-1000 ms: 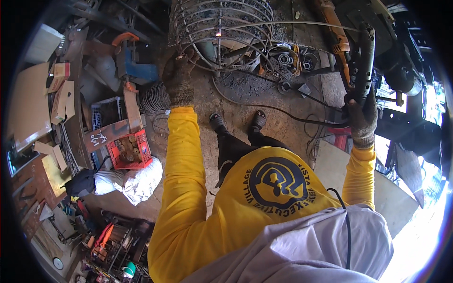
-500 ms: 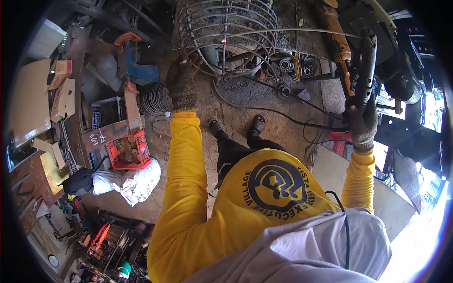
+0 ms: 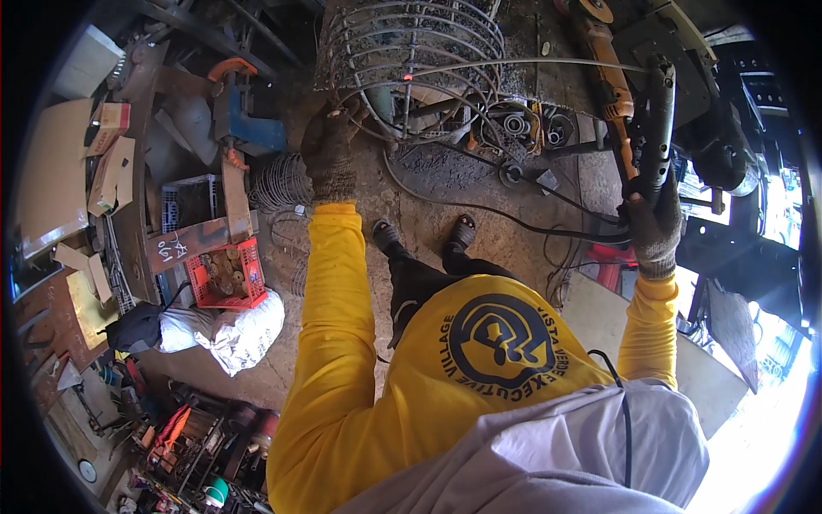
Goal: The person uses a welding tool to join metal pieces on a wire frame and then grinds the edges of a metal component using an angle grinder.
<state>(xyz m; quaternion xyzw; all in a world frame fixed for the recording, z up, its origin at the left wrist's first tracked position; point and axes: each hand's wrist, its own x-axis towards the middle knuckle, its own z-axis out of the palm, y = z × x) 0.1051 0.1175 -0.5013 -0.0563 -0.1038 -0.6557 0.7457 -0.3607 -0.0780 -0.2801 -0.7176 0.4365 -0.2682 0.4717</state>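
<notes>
The wire cage sits at the far side, left of your holder, a small spot glowing red on one rib. Your left hand is clamped on its near left rim. Your right hand wraps the dark tubular holder, whose thin rod reaches left to the cage. An orange grinder lies just left of the holder.

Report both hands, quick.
Left hand: looks closed on the wire cage, at its near edge.
Right hand: closed, holding the dark tubular holder with a thin rod.
</notes>
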